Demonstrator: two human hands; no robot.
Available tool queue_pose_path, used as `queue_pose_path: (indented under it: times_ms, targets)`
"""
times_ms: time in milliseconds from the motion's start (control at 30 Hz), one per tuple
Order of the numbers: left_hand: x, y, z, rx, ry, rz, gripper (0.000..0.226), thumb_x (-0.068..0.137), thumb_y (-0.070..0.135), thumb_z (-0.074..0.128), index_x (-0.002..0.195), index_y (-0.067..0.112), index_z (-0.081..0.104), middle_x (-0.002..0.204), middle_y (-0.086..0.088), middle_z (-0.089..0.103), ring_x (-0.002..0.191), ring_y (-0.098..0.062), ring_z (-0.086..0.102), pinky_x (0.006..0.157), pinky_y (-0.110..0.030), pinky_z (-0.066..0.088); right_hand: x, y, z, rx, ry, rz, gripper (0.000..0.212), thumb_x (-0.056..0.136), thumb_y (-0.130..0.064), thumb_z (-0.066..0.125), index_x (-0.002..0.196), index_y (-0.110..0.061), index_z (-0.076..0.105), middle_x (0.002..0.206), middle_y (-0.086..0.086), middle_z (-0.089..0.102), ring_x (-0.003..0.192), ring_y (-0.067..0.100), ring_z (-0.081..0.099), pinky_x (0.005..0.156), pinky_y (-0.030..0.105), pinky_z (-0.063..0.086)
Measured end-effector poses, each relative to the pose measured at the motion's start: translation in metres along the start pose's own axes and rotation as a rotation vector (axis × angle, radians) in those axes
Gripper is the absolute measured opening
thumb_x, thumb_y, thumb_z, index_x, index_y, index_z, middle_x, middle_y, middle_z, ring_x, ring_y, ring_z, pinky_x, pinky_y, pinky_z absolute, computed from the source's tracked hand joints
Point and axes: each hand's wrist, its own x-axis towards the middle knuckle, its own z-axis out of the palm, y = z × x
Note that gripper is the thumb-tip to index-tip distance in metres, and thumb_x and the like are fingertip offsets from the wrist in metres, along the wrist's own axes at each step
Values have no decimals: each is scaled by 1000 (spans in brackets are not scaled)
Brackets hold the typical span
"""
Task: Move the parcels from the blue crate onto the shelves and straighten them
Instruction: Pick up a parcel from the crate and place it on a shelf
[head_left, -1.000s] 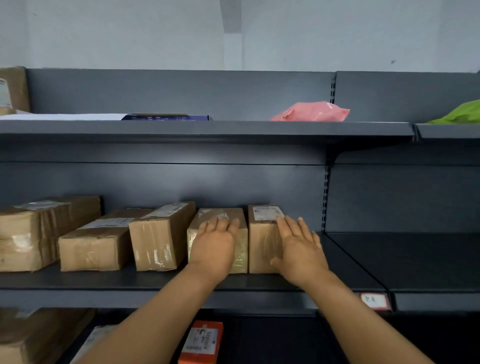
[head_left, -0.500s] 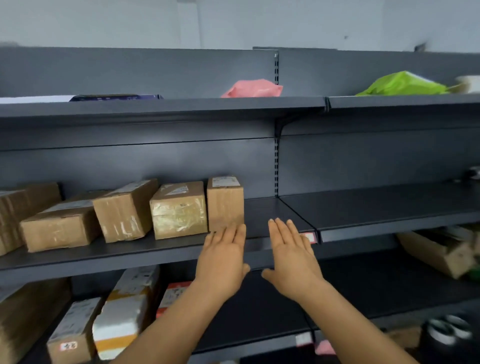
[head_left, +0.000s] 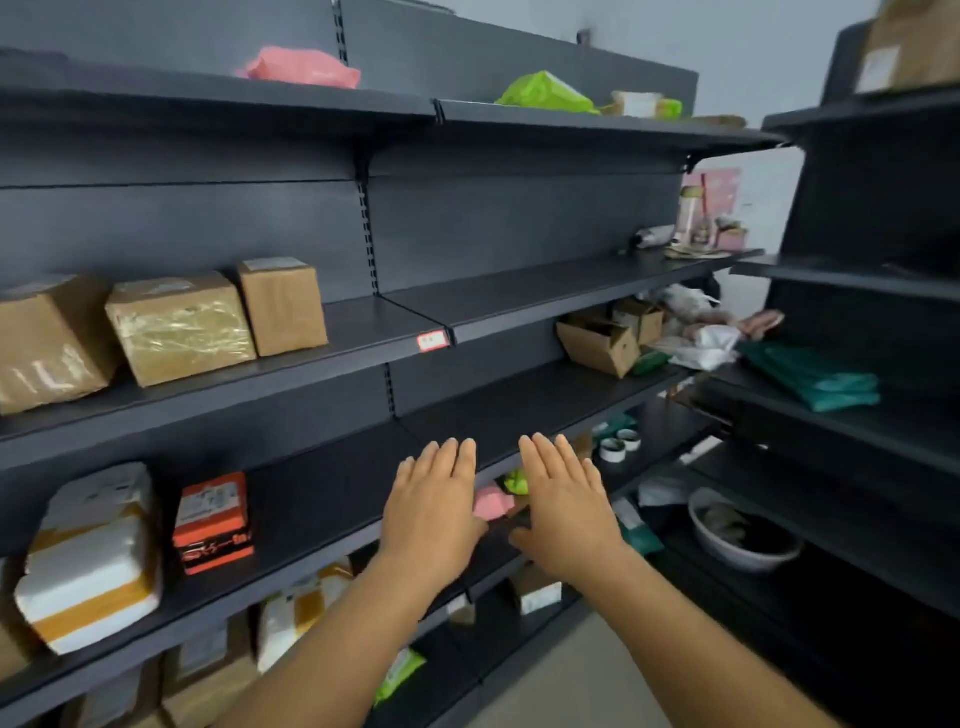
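Brown cardboard parcels stand in a row on the dark middle shelf (head_left: 363, 332) at the left: a plain upright box (head_left: 283, 306), a tape-wrapped box (head_left: 182, 330) and another box (head_left: 47, 348) cut off by the frame edge. My left hand (head_left: 431, 506) and my right hand (head_left: 563, 501) hover side by side in mid-air in front of the lower shelf, palms down with fingers straight, holding nothing. No blue crate is in view.
The lower shelf carries an orange box (head_left: 214, 522) and a white-and-yellow parcel (head_left: 91, 558). Pink (head_left: 304, 67) and green (head_left: 543, 93) bags lie on top. Open cartons (head_left: 600, 343), tape rolls (head_left: 618, 447), a bowl (head_left: 740, 535) and a second dark rack (head_left: 857, 291) sit right.
Both hands have left the two boxes on the middle shelf and drawn back and down. The view has swung right, bringing the right-hand shelves and second rack into sight.
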Motion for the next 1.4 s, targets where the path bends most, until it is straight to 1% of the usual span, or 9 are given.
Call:
queue_pose_path:
  times_ms: [100, 300, 400, 633, 767, 1067, 1233, 1400]
  targets:
    - [-23, 35, 7, -46, -28, 100, 85, 93, 42, 56, 154, 18, 1, 161, -1, 7, 148, -20, 5, 120, -37, 6, -46, 24, 4, -8, 4, 97, 94, 92, -37, 58, 154, -17, -10, 162, -1, -13, 148, 21, -15, 119, 41, -3]
    - [-56, 111, 26, -70, -70, 307, 83, 93, 44, 55, 154, 17, 5, 160, -2, 12, 147, -20, 9, 120, -37, 8, -130, 77, -1, -36, 20, 302, 95, 91, -37, 60, 155, -16, -8, 162, 0, -9, 149, 21, -12, 120, 41, -1]
    - [-70, 156, 33, -86, -105, 397, 83, 94, 40, 55, 154, 16, 3, 161, -2, 9, 148, -20, 6, 120, -37, 8, -171, 106, -7, -52, 35, 402, 96, 91, -38, 60, 154, -16, -9, 162, 0, -9, 149, 21, -12, 120, 41, -1]
    - [-104, 276, 46, -141, -167, 592, 84, 94, 40, 55, 154, 16, 0, 161, -2, 6, 149, -20, 3, 121, -37, 6, -269, 184, -32, -77, 28, 613, 98, 91, -37, 61, 154, -15, -10, 162, 0, -10, 148, 21, -14, 120, 41, -2]
    - [-132, 350, 52, -158, -189, 667, 84, 94, 41, 55, 154, 16, 1, 161, -3, 8, 148, -21, 5, 121, -38, 8, -330, 236, -45, -89, 12, 699, 95, 93, -35, 60, 154, -15, -11, 162, 0, -10, 148, 22, -14, 120, 41, -2]
    - [-200, 514, 64, -206, -225, 797, 85, 94, 43, 55, 154, 15, 1, 161, -2, 9, 148, -19, 7, 120, -36, 7, -466, 350, -68, -104, -14, 854, 96, 93, -35, 59, 153, -15, -13, 162, 1, -12, 148, 23, -15, 119, 42, -2]
    - [-229, 585, 75, -224, -262, 875, 85, 94, 45, 54, 154, 15, 2, 161, -1, 10, 148, -19, 8, 121, -37, 9, -526, 394, -75, -94, -32, 946, 96, 93, -39, 58, 153, -14, -13, 162, 2, -11, 148, 24, -14, 120, 42, 0]
    - [-244, 640, 88, -246, -305, 951, 83, 94, 46, 52, 154, 14, 4, 161, -1, 12, 148, -18, 9, 121, -37, 10, -567, 431, -77, -49, -41, 1059, 97, 93, -37, 59, 153, -14, -13, 162, 2, -13, 148, 23, -15, 120, 42, -1]
